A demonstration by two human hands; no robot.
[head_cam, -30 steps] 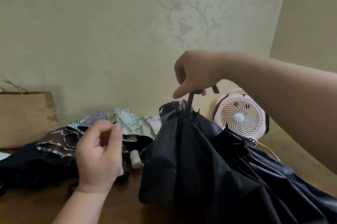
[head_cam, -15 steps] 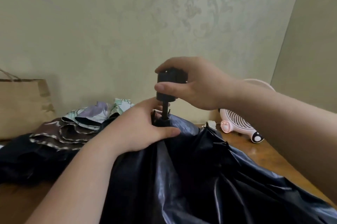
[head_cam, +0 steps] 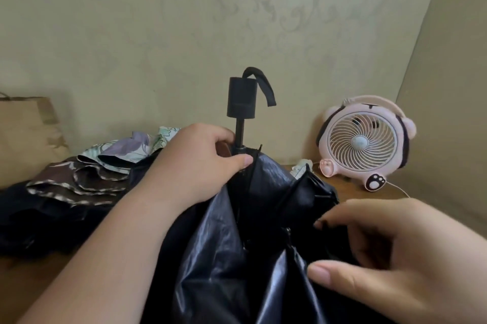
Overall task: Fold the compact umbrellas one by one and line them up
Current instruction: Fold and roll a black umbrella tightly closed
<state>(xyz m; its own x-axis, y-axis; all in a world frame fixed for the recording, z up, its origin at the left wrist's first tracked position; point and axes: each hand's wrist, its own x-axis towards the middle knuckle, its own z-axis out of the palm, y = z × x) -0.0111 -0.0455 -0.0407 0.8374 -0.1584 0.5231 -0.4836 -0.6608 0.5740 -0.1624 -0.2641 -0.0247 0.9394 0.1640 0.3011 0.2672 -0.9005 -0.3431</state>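
Observation:
A black compact umbrella [head_cam: 237,244] stands handle-up in front of me, its loose shiny canopy filling the lower middle. Its black handle [head_cam: 241,98] with a wrist strap sticks up on a short shaft. My left hand [head_cam: 195,168] grips the gathered canopy just under the shaft. My right hand [head_cam: 390,255] is lower right, fingers curled into the black fabric and pinching a fold. Behind on the left lie other unfolded umbrellas: a brown patterned one [head_cam: 79,184], a green-and-lilac floral one [head_cam: 131,147] and a dark one [head_cam: 31,221].
A pink desk fan [head_cam: 366,141] with a white cord stands at the back right of the wooden table [head_cam: 350,193]. A brown paper bag [head_cam: 26,136] leans on the wall at the far left. Patterned walls close in behind and on the right.
My right hand has let go of the handle and dropped to the canopy at lower right. The left hand keeps its grip below the shaft. The handle now stands free.

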